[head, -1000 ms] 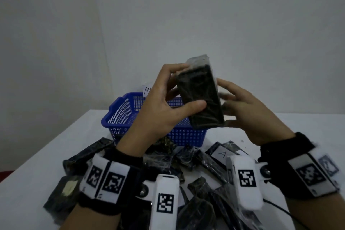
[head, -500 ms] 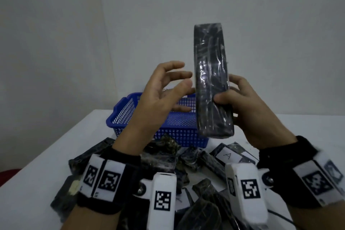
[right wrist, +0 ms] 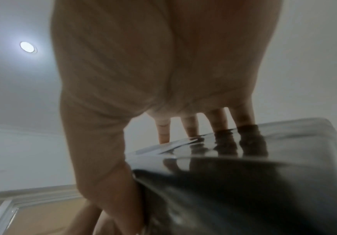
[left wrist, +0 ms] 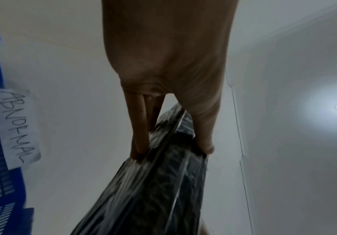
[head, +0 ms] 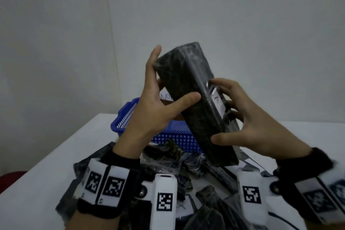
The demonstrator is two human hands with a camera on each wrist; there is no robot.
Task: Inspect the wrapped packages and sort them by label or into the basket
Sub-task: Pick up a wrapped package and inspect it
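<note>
A long black package wrapped in clear film (head: 194,102) is held up tilted in front of me, its top leaning left. My left hand (head: 164,87) grips its upper part, thumb across the near face and fingers behind. My right hand (head: 235,117) holds the right side, thumb under the lower end, fingers over a white label (head: 217,100) on the side face. The left wrist view shows the same package (left wrist: 163,182) pinched between fingers and thumb; the right wrist view shows it (right wrist: 244,174) under four fingertips. Behind stands the blue basket (head: 128,115).
A heap of several more dark wrapped packages (head: 164,157) lies on the white table (head: 37,173) between my wrists and the basket, some with white labels. The basket carries a paper tag reading ABNORMAL (left wrist: 14,125). Bare walls stand behind the table.
The package has turned from upright on edge to tilted with a broad face toward me. My left hand, open beside it before, now grips its top, and the label side faces right.
</note>
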